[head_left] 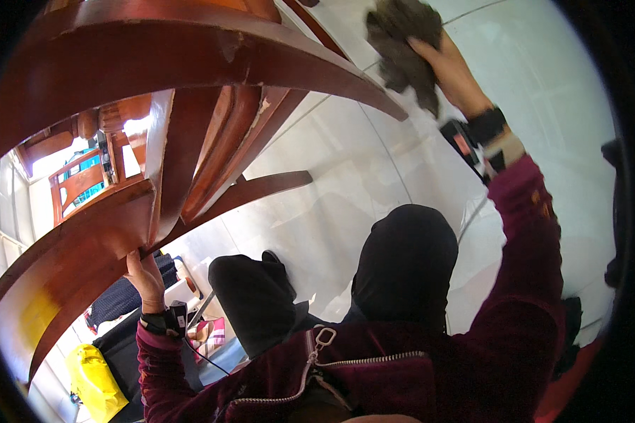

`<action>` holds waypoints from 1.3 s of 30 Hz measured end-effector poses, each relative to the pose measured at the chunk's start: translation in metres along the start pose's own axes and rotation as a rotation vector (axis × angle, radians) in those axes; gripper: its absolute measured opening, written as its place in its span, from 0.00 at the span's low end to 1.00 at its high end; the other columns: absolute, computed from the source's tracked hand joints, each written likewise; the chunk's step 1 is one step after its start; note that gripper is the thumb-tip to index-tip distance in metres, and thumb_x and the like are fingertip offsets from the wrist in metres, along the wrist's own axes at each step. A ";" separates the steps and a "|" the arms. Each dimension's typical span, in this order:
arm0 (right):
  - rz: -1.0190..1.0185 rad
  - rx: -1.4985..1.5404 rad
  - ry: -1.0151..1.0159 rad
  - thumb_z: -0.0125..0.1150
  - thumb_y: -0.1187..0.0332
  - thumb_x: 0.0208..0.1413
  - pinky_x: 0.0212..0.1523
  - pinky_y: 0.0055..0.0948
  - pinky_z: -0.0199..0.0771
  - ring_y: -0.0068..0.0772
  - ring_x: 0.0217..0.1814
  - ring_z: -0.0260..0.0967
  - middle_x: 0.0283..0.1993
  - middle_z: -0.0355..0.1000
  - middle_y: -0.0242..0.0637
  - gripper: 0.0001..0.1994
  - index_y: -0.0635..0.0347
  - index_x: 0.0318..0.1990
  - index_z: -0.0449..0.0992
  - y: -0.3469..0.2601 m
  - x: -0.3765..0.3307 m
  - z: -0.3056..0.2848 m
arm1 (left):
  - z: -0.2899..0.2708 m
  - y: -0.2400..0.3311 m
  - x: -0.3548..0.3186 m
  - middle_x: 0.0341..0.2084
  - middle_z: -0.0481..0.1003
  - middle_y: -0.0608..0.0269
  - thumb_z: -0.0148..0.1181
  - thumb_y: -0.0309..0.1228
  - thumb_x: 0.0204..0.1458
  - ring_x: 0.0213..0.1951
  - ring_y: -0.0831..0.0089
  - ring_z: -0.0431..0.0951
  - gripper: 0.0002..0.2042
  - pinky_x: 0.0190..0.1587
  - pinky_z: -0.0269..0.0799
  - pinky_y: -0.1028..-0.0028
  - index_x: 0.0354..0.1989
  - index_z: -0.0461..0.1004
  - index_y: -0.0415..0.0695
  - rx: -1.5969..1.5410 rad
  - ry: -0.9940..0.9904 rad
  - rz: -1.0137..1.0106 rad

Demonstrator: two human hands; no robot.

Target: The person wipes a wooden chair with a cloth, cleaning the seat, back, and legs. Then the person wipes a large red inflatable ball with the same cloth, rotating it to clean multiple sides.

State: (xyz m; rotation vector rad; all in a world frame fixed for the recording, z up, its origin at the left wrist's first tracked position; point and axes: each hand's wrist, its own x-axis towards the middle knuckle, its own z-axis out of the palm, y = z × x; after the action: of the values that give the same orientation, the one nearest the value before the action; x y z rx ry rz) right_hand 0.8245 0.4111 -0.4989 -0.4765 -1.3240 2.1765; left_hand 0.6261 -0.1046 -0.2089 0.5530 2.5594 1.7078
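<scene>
A reddish-brown varnished wooden chair (pixel 183 56), seen close up and tilted, fills the upper left with its broad curved rails and slats. My left hand (pixel 147 282) grips the edge of its lower curved rail; the thumb shows and the other fingers are partly hidden behind the wood. At the upper right, out past the tip of the chair's long curved piece, my right hand (pixel 456 74) is closed on a crumpled dark brown-grey cloth (pixel 403 46). The cloth hangs above the floor, apart from the chair.
Pale tiled floor (pixel 331 233) spreads beneath and to the right. My bent knees (pixel 406 261) are close below the chair. At the lower left lie a yellow bag (pixel 95 381) and dark fabric (pixel 123 299). Another wooden chair (pixel 77 187) stands farther back, seen through the slats.
</scene>
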 end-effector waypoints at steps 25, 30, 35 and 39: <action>-0.151 -0.448 -0.087 0.54 0.62 0.63 0.59 0.32 0.67 0.36 0.58 0.66 0.60 0.65 0.42 0.28 0.63 0.66 0.54 -0.101 -0.054 0.084 | 0.025 0.000 -0.001 0.54 0.67 0.62 0.55 0.26 0.55 0.56 0.70 0.66 0.21 0.63 0.58 0.68 0.59 0.63 0.43 -0.151 -0.034 0.010; 0.207 -0.313 0.057 0.53 0.66 0.63 0.61 0.30 0.61 0.31 0.61 0.61 0.61 0.65 0.41 0.26 0.60 0.65 0.55 0.018 -0.053 0.039 | 0.021 -0.002 0.000 0.54 0.67 0.61 0.57 0.27 0.54 0.55 0.70 0.68 0.23 0.62 0.60 0.69 0.59 0.63 0.42 -0.149 -0.044 0.039; 0.278 -0.323 0.148 0.52 0.70 0.62 0.56 0.31 0.66 0.31 0.58 0.63 0.59 0.66 0.38 0.24 0.58 0.65 0.56 0.059 -0.044 0.034 | 0.025 -0.001 -0.002 0.52 0.68 0.62 0.58 0.27 0.54 0.54 0.70 0.68 0.21 0.62 0.60 0.68 0.56 0.64 0.42 -0.122 -0.018 0.059; 0.168 -0.156 0.175 0.52 0.70 0.62 0.54 0.29 0.68 0.30 0.54 0.65 0.57 0.67 0.35 0.22 0.56 0.63 0.58 0.015 -0.059 0.058 | 0.034 0.003 -0.003 0.49 0.70 0.61 0.56 0.26 0.54 0.52 0.71 0.69 0.18 0.61 0.61 0.70 0.54 0.66 0.42 -0.155 0.009 0.083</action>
State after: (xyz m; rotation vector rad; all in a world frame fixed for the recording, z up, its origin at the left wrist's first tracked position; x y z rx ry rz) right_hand 0.8349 0.3294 -0.4845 -0.8474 -1.4056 2.1152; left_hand 0.6365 -0.0747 -0.2206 0.6527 2.4135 1.9178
